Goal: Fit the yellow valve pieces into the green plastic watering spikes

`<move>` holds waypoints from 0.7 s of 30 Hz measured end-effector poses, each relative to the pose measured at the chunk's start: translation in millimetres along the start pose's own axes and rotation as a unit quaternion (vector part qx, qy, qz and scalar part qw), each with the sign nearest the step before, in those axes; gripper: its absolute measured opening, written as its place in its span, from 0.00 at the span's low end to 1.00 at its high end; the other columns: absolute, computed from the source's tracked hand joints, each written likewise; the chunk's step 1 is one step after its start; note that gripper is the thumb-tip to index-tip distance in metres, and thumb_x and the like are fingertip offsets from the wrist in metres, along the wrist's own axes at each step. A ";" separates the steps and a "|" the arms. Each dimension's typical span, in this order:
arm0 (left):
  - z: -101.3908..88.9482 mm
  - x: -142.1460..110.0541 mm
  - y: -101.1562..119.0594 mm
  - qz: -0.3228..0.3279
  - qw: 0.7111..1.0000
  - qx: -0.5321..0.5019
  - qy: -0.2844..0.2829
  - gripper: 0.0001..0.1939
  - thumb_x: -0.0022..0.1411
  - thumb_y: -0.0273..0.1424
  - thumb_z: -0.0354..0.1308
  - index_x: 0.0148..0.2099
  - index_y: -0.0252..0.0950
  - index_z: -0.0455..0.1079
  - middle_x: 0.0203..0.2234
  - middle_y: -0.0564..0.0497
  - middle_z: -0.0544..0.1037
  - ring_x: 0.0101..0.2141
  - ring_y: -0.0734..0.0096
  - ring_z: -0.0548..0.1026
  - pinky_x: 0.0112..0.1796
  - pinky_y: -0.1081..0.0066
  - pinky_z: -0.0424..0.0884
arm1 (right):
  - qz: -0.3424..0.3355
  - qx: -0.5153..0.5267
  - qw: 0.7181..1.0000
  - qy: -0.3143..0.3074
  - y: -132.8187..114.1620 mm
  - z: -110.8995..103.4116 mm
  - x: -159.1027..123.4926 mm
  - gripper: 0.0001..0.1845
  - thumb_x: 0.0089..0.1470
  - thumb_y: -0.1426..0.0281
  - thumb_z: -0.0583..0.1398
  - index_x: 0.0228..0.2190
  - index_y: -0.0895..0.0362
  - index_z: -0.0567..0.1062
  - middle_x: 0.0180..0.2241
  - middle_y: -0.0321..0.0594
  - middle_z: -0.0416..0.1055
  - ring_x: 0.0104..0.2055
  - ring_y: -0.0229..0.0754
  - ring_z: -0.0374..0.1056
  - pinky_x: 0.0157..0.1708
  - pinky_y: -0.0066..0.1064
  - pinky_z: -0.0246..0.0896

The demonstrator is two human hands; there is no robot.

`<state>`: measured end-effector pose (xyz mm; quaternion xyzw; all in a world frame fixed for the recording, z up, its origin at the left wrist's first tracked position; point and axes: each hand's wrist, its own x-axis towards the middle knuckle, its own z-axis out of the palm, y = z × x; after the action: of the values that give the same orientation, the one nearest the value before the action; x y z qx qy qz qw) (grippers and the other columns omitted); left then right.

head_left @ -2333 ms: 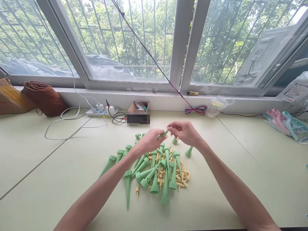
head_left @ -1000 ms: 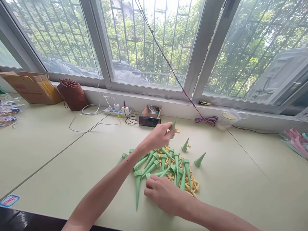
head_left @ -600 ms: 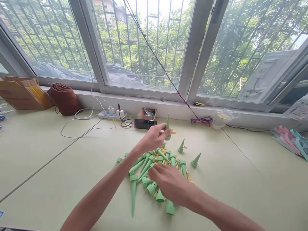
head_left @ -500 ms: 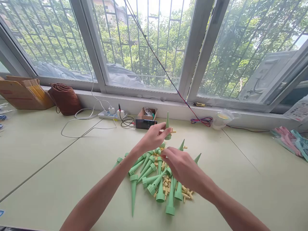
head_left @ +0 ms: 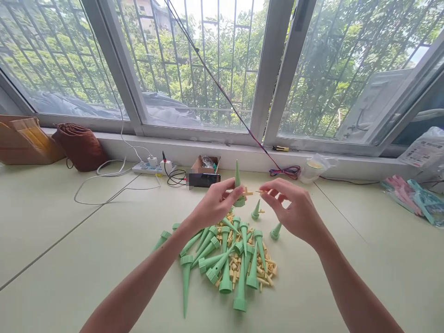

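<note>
Going off the head view, and calling the pile on the table [head_left: 324, 277] the middle of the clock: the left hand [head_left: 217, 201] is gripping a green spike [head_left: 237, 173] up at 12 o'clock, point up, thumb and fingers closing round it. A tan fitting [head_left: 247, 193] is poking out near its base toward 3. The right hand [head_left: 294, 206] is hovering at about 1 o'clock, pinching a thin tan peg [head_left: 258, 191] that's mostly hiding behind its fingertips; the tip is aiming at that fitting, with a small gap showing between them. Below, loose green spikes [head_left: 225, 277] are lying crisscross over tan pieces [head_left: 236, 266]. One upright spike [head_left: 255, 212] is standing at 1 with a tan bit sticking out, and another [head_left: 275, 232] is leaning at 2, partly hiding behind the right hand. A dark device [head_left: 206, 180] is sitting around 11, pretty much out of the way.
</note>
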<state>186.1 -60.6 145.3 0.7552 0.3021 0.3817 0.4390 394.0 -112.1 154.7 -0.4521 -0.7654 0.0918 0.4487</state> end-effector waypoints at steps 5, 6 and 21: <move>1.8 -2.2 4.2 0.005 1.000 -0.006 -0.004 0.18 0.69 0.45 0.52 0.39 0.33 0.68 0.23 0.57 0.59 0.19 0.84 0.52 0.17 0.78 0.48 | -0.012 -0.001 1.000 -0.027 -0.4 -2.4 0.0 0.06 0.61 0.73 0.59 0.40 0.55 0.76 0.36 0.38 0.75 0.31 0.37 0.70 0.29 0.28 0.66; 1.8 -2.4 4.7 0.005 1.000 -0.007 -0.003 0.18 0.69 0.45 0.52 0.39 0.33 0.68 0.23 0.56 0.60 0.19 0.83 0.52 0.17 0.78 0.48 | -0.013 0.000 1.000 -0.028 -0.3 -2.5 0.0 0.06 0.61 0.73 0.59 0.40 0.55 0.76 0.36 0.38 0.75 0.31 0.37 0.70 0.29 0.28 0.66; 3.8 -4.0 8.1 0.025 0.999 0.036 -0.026 0.19 0.70 0.44 0.49 0.38 0.32 0.68 0.27 0.53 0.64 0.23 0.80 0.55 0.22 0.75 0.55 | -0.027 0.023 0.999 -0.034 -2.4 0.0 -0.6 0.04 0.61 0.70 0.61 0.39 0.54 0.75 0.37 0.40 0.75 0.31 0.37 0.70 0.29 0.30 0.67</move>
<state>188.1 -69.0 150.1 0.7873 0.2852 0.3620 0.4095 392.6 -113.9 155.6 -0.4172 -0.7900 0.1131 0.4348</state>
